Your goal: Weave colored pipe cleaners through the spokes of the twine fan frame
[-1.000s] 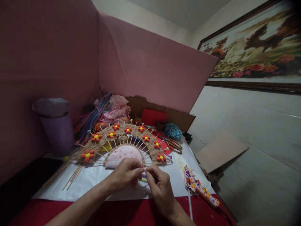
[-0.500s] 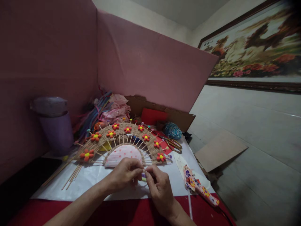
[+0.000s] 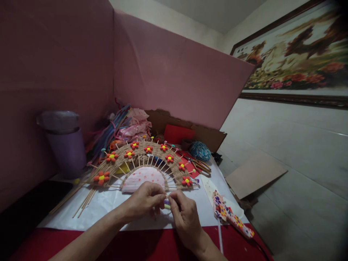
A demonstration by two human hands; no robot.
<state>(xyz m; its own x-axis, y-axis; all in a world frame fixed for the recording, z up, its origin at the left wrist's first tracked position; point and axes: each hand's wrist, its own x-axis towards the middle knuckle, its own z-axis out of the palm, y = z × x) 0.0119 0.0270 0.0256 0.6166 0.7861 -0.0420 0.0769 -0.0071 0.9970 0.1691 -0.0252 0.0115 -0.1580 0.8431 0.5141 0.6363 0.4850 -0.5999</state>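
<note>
My left hand (image 3: 144, 201) and my right hand (image 3: 185, 214) meet fingertip to fingertip over the white sheet (image 3: 108, 206), both pinched on a small piece of coloured clay (image 3: 166, 204) showing yellow and purple. Just beyond them lies a half-round woven fan craft (image 3: 141, 163) of twine and sticks. Red clay flowers with yellow centres sit along its arc, and a pink dotted half-disc (image 3: 141, 177) forms its middle.
A purple lidded container (image 3: 65, 143) stands at the left by the pink partition. Pipe cleaners, pink cloth, a teal yarn ball (image 3: 199, 151), scissors (image 3: 199, 166) and a cardboard box sit behind. A flower-patterned glue gun (image 3: 231, 217) lies at the right. Loose sticks (image 3: 81, 201) lie left.
My fingertips have kept working the small clay piece, shifting slightly closer together. Nothing else has moved.
</note>
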